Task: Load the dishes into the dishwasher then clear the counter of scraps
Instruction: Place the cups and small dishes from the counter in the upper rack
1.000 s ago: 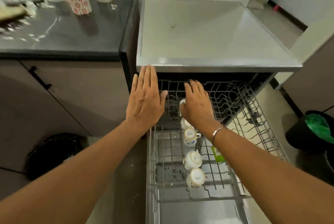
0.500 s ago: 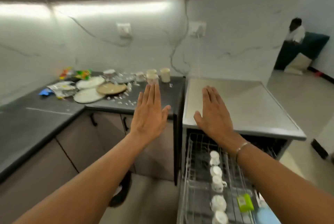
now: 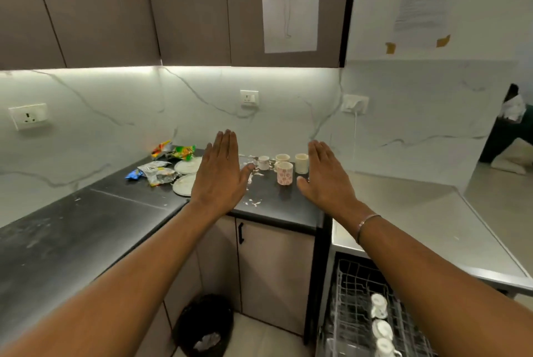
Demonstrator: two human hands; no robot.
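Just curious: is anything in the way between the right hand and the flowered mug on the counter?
Nothing visible. The right hand is just right of the flowered mug; the cream cup stands farther back, not between.

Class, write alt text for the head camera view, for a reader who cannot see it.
A person's left hand and right hand are held out flat and empty toward a dark counter holding mugs, plates and snack wrappers. At lower right, a pulled-out dishwasher rack holds white cups.

Four mugs (image 3: 285, 173) upright, two plates (image 3: 184, 185), wrappers (image 3: 157, 173) on dark tabletop (image 3: 277, 204); three cups (image 3: 378, 304) in pulled-out dishwasher rack (image 3: 352, 284)
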